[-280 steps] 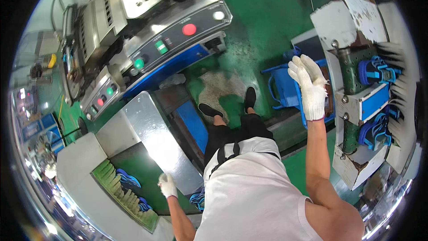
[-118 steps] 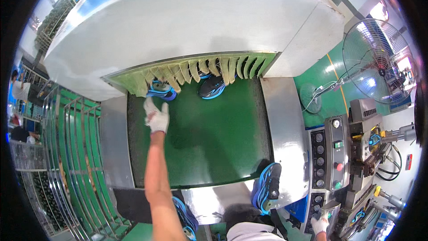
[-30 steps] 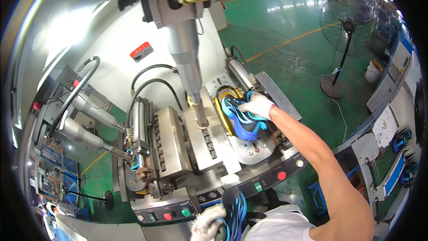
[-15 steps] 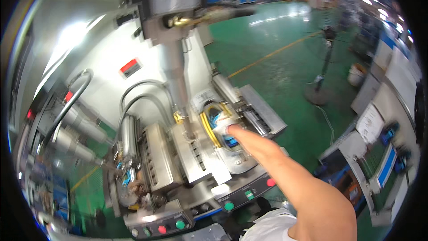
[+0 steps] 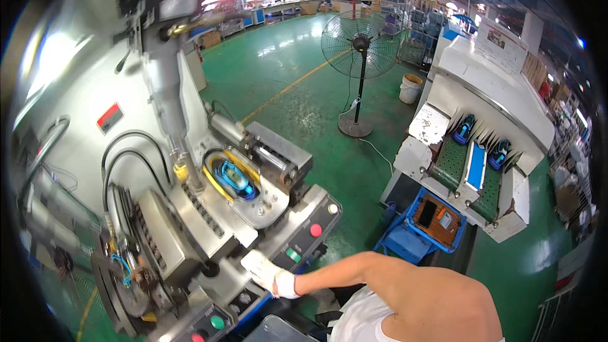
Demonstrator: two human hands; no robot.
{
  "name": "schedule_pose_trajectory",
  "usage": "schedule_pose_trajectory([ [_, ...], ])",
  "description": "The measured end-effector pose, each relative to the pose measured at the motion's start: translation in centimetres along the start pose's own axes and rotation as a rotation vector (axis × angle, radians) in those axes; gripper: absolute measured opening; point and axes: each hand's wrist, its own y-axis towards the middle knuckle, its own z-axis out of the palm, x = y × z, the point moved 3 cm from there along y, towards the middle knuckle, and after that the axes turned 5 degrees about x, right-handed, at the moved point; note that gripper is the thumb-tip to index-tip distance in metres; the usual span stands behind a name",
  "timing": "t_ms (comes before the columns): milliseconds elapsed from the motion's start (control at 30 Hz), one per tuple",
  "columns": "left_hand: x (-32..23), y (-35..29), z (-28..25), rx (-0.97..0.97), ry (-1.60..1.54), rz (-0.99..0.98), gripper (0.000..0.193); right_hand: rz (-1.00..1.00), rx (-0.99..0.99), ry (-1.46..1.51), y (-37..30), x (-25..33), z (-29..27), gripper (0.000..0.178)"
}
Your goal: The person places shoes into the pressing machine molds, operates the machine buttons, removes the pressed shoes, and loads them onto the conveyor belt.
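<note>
My right hand [image 5: 271, 274], in a white glove, reaches in from the lower right. It hovers over the front edge of a metal press, beside the control panel [image 5: 305, 233] with its green and red buttons. The fingers stretch out flat toward the left, and nothing shows in them. Beyond the hand, a blue and black shoe [image 5: 234, 180] lies in a yellow-edged recess of the press bed [image 5: 265, 214]. My left hand is out of view.
A metal ram [image 5: 168, 82] stands over the bed. Left lies a second station with hoses and a cylinder [image 5: 120, 215]. At right, a conveyor machine [image 5: 487, 88] carries two blue-black shoes. A blue crate [image 5: 405, 240] sits below it; a standing fan [image 5: 361, 44] is behind.
My right hand has left the shoe in the recess and come back toward the press's front edge. The view has swung right, bringing the conveyor machine and blue crate further into sight.
</note>
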Motion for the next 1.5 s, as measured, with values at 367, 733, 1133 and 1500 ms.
schedule_pose_trajectory([
  [367, 10.5, -11.3, -2.0, -0.023, -0.313, -0.880, 0.073, 0.148, 0.544, 0.794, -13.2, 34.3, 4.3, 0.063],
  [733, 17.0, -9.5, -0.5, -0.085, -0.557, -0.686, 0.052, 0.505, 0.833, 0.994, -12.2, 27.4, 3.0, 0.099],
  [1133, -25.9, -6.9, 6.6, 0.905, -0.608, 0.146, 0.048, 1.421, 0.039, 1.040, -35.8, -1.2, -20.5, 0.118],
  [1500, -67.7, -25.5, 10.7, 1.302, -0.810, 1.069, 0.052, 1.663, -1.321, 0.253, -63.3, -13.6, -41.0, 0.061],
])
